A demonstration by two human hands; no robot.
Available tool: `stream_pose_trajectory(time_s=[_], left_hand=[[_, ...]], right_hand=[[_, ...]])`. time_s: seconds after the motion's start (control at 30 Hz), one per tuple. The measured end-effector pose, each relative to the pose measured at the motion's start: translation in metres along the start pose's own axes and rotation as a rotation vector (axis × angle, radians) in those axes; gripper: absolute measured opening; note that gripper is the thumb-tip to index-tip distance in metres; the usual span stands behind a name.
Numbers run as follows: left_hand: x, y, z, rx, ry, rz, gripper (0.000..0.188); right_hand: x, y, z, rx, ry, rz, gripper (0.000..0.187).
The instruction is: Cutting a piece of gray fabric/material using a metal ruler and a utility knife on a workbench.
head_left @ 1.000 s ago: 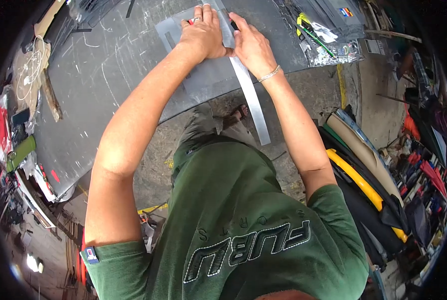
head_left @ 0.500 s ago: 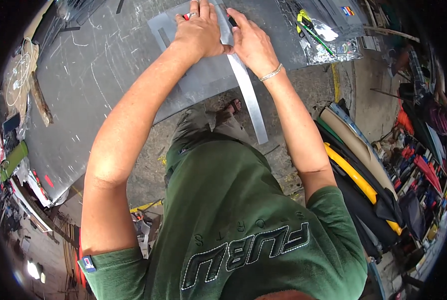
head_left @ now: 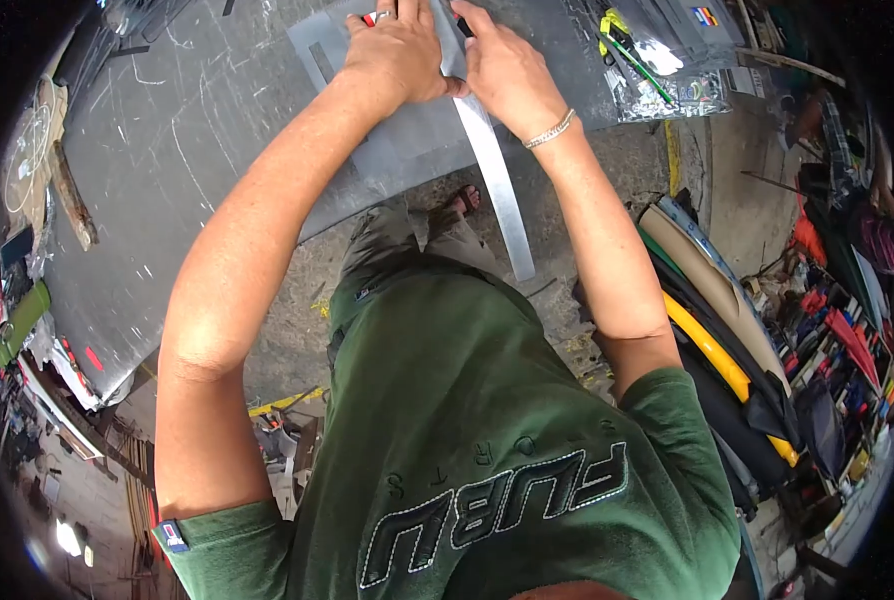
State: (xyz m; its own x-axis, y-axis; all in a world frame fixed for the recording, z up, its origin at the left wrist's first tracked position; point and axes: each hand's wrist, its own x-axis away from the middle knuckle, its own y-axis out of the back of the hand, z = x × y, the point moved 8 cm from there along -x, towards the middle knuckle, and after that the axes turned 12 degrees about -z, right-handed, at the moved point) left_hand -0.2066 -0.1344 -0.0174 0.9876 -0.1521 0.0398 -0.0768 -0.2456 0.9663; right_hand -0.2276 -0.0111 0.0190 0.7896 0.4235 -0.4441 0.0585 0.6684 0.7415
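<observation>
My left hand [head_left: 397, 58], with a ring on one finger, presses flat on a translucent grey plastic sheet [head_left: 404, 142] at the table's near edge. Its fingers are stretched out, and a small red thing [head_left: 369, 19] peeks from beside them. Beneath and between my hands runs a long shiny grey strip [head_left: 499, 190], like a metal ruler, jutting past the table edge. My right hand [head_left: 512, 80], a bracelet on its wrist, closes on a small black-handled tool [head_left: 464, 27] along the strip's right side. The tool's tip is hidden. Thumb and fingers of both hands come close together.
The dark, scratched table [head_left: 117, 190] spreads to the left. At its right lie a yellow-green tool [head_left: 612, 25], a green pen-like stick [head_left: 647, 82] and clear plastic packaging [head_left: 679, 95]. Rolls of material [head_left: 702, 260] lean at my right. A wooden stick [head_left: 72, 200] lies far left.
Both hands sit slightly higher in the picture, along with the table, so the view has shifted a little. The right hand keeps hold of the black-handled tool.
</observation>
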Motion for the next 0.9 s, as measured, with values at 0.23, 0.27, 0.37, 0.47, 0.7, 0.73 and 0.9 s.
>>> stream_pose_trajectory(time_s=[0.23, 0.27, 0.37, 0.47, 0.7, 0.73, 0.9], left_hand=[[0.013, -0.015, 0.023, 0.178, -0.107, -0.603, 0.109], [0.002, 0.003, 0.001, 0.207, -0.126, -0.595, 0.109], [-0.009, 0.025, -0.024, -0.227, 0.126, 0.292, 0.109], [0.001, 0.023, -0.012, -0.219, 0.143, 0.282, 0.111], [-0.005, 0.032, -0.023, -0.218, 0.159, 0.285, 0.116], [-0.005, 0.033, -0.025, -0.214, 0.157, 0.285, 0.116], [-0.005, 0.032, -0.023, -0.213, 0.139, 0.204, 0.116]], right_hand=[[-0.011, -0.007, 0.021, -0.064, -0.156, 0.232, 0.045], [-0.004, -0.004, 0.008, -0.029, -0.213, 0.251, 0.045], [0.008, 0.004, 0.002, -0.019, -0.279, 0.255, 0.045], [0.011, 0.028, 0.026, -0.094, -0.126, 0.103, 0.042], [0.044, 0.034, 0.021, -0.001, -0.279, 0.296, 0.045], [0.050, 0.036, 0.020, 0.000, -0.283, 0.297, 0.045], [0.072, 0.047, 0.022, -0.024, -0.325, 0.328, 0.051]])
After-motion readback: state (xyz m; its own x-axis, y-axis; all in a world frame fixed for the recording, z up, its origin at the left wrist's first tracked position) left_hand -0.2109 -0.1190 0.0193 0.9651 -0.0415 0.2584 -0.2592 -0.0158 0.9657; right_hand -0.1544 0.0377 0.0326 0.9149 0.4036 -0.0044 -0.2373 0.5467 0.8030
